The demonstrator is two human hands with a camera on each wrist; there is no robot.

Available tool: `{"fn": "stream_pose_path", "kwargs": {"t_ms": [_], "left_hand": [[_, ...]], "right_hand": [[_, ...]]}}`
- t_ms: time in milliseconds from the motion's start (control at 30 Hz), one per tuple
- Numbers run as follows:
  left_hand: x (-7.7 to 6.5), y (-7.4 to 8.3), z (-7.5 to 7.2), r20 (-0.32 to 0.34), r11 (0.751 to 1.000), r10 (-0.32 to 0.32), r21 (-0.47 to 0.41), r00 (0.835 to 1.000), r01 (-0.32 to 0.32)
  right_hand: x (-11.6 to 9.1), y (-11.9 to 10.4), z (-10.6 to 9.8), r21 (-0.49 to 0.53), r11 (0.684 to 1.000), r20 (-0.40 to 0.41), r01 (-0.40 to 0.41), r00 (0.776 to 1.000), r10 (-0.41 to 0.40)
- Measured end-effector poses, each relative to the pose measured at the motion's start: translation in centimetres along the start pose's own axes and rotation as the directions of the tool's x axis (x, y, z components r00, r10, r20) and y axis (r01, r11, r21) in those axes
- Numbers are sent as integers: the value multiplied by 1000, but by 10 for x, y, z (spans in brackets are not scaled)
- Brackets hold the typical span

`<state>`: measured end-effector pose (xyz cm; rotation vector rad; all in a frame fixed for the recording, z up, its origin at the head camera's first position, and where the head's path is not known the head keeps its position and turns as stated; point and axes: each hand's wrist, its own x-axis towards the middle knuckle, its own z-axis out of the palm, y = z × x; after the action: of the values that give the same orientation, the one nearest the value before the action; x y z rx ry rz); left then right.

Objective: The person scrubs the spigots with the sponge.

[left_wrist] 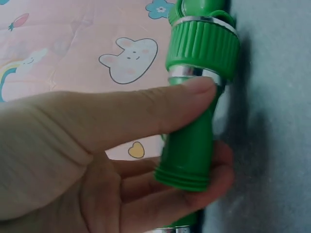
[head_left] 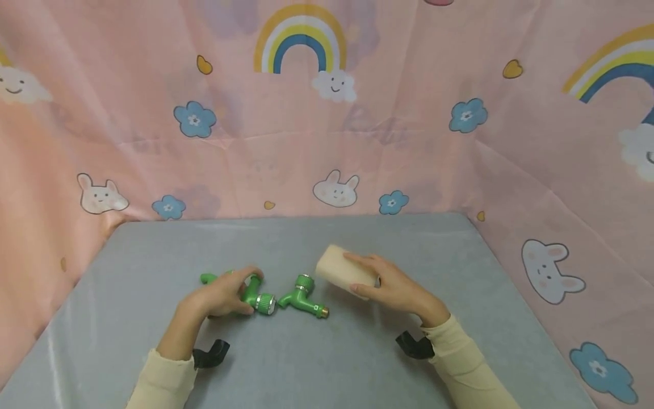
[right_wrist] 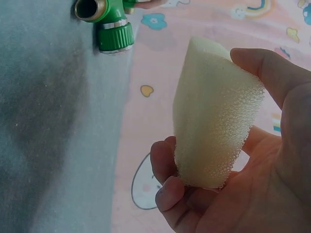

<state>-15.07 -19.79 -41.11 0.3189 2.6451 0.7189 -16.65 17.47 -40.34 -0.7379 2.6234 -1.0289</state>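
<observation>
My left hand (head_left: 219, 295) pinches a green plastic tap (left_wrist: 187, 150), thumb on one side and fingers on the other. Its ribbed collar with a silver band stands just past the thumb tip in the left wrist view. More green pipe (head_left: 207, 278) shows behind the hand, mostly hidden by it. A second green tap (head_left: 306, 305) with a brass threaded end lies on the table between the hands, close to the first. My right hand (head_left: 395, 286) grips a cream sponge block (right_wrist: 214, 111) between thumb and fingers, tilted over the table.
The grey cloth-covered table (head_left: 327, 369) meets a pink printed curtain (head_left: 230, 165) at the back and sides. Black curved pieces (head_left: 212, 353) sit at both wrists, beside the cream sleeves (head_left: 470, 363).
</observation>
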Motion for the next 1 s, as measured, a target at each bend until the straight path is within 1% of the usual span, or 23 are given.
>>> {"fn": "stream_pose_path", "kwargs": {"t_ms": [100,200,267,333,433,500,600,700,767,833,900,1000], "left_hand": [[-1,0,1,-3,997,45,-70,999,-45],[0,2,-1,-23,985,83,-153,996,-86],[2,5,-3,-52,976,99,-190,994,-107],[5,9,-4,-90,971,111,-202,990,-128],[9,18,-4,-148,969,129,-191,981,-156],[11,23,-3,-173,970,141,-171,975,-171],[11,29,1,-187,968,182,-137,965,-210],[9,34,5,-180,960,232,-114,956,-255],[7,39,9,-181,957,245,-113,952,-268],[7,44,13,-192,958,243,-106,951,-266],[7,49,17,-214,962,224,-107,951,-251],[10,56,25,-261,969,184,-115,948,-220]], "right_hand": [[-2,-1,1,1,1000,2,2,1000,-2],[-3,-3,1,5,1000,-13,19,1000,-19],[-2,-5,1,7,999,-38,36,999,-36],[-1,-8,0,4,998,-69,57,996,-57],[-1,-12,1,1,996,-123,87,989,-86],[0,-15,3,-5,993,-155,119,981,-118],[2,-21,7,-4,988,-186,157,970,-155],[2,-27,12,4,984,-199,180,964,-175],[2,-29,14,1,981,-205,192,961,-188],[1,-31,17,-22,976,-217,216,952,-215],[0,-32,21,-71,966,-229,250,938,-260],[1,-34,28,-175,937,-244,303,909,-339]]}}
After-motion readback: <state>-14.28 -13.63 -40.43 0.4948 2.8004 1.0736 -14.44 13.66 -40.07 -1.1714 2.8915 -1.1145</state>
